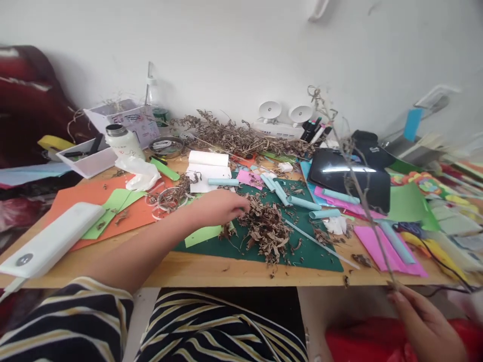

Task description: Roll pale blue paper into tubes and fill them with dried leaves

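My left hand (221, 207) reaches over the table to the left edge of a heap of dried brown leaves (267, 229). Its fingers are curled together, and whatever is between them is hidden. The heap lies on a dark green cutting mat (317, 259), with crumbs scattered around it. At the lower right, my right hand (426, 317) is closed on the bottom end of a long dried plant stem (364, 201). The stem stands up, tilted to the left, with a few withered bits near its top.
More dried plants (226, 133) lie along the wall. Pale blue paper tubes (304, 203) and pink paper (377, 249) are scattered rightward, near a black glossy case (349, 173). Leftward are a white power bank (53, 239), an open bottle (124, 143) and orange paper (71, 206).
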`<state>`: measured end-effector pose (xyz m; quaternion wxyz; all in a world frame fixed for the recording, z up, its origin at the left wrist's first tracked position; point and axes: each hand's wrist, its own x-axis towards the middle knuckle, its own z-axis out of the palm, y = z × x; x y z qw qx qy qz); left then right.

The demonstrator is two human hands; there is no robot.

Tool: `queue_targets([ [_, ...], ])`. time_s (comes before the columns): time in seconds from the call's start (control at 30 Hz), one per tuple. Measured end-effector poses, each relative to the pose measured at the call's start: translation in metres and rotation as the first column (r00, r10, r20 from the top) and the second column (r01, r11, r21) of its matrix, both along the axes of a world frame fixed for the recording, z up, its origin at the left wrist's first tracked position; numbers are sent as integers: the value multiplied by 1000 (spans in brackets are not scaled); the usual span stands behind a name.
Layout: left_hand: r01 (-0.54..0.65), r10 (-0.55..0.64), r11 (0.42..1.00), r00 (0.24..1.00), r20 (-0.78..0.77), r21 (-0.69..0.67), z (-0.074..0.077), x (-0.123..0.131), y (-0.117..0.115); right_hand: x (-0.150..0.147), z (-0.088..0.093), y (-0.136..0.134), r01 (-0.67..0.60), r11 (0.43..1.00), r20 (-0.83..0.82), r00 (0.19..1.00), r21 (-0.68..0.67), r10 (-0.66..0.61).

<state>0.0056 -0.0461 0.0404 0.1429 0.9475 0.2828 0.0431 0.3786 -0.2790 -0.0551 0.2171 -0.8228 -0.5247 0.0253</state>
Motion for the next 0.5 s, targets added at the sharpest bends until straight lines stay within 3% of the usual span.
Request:
queue_targets([
  [0.07,23,-23,1000,999,-30,-3,-7,1,-9,-22,25,32,59,997,-28,998,-41,-60],
  [0.13,68,-67,998,998,-19,11,-15,4,-22,-44,49,67,-32,990,-4,999,-141,32],
  [0.23,221,-223,974,973,62,44,-22,8,-44,-74,78,118,-207,968,42,976,-143,215],
  [0.37,376,-393,916,911,127,138,-23,5,-65,-113,93,178,-288,957,70,954,-44,291],
  [0.5,382,-409,905,903,133,190,-19,-5,-72,-148,96,219,-354,934,29,935,40,353],
])
